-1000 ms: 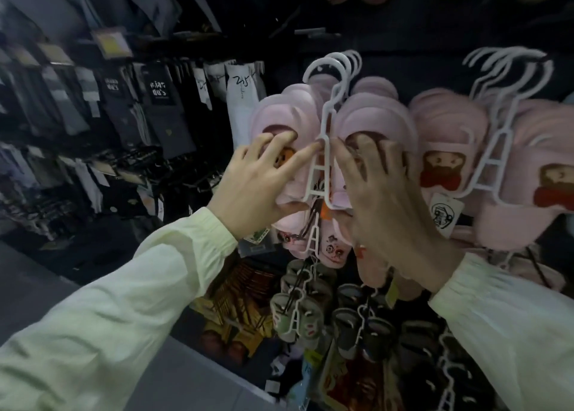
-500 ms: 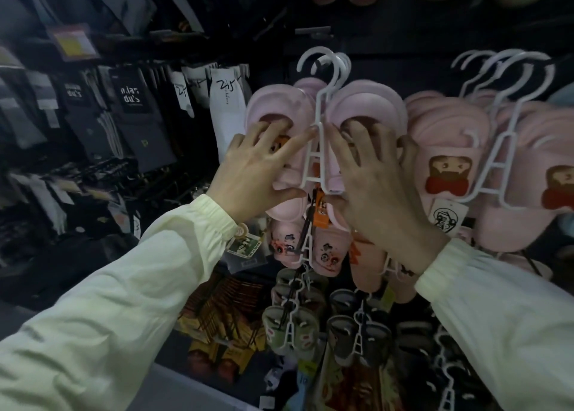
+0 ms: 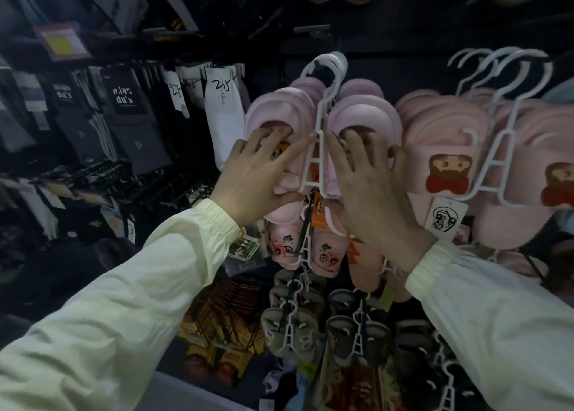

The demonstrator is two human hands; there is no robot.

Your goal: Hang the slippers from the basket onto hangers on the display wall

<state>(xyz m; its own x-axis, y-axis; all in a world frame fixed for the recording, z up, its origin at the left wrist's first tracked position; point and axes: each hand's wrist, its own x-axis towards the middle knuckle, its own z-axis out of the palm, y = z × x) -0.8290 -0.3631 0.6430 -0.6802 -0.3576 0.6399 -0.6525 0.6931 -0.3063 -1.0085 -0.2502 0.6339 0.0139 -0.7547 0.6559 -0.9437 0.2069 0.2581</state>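
A pair of pale pink foam slippers (image 3: pixel 366 115) is hanging on a white plastic hanger (image 3: pixel 320 149), whose hook is sitting high on the dark display wall (image 3: pixel 403 37). The left hand (image 3: pixel 257 177) is gripping the pair's left slipper, with its fingertips tucked into the opening and its thumb curling under the toe. The right hand (image 3: pixel 369 190) is holding the other slipper likewise, though its thumb is mostly hidden. The hands are lying just beside each other, with the hanger's stem between them. A small orange tag (image 3: pixel 318 214) is dangling below, and more pink slippers printed with a bearded face (image 3: pixel 447 168) are hanging just to the right.
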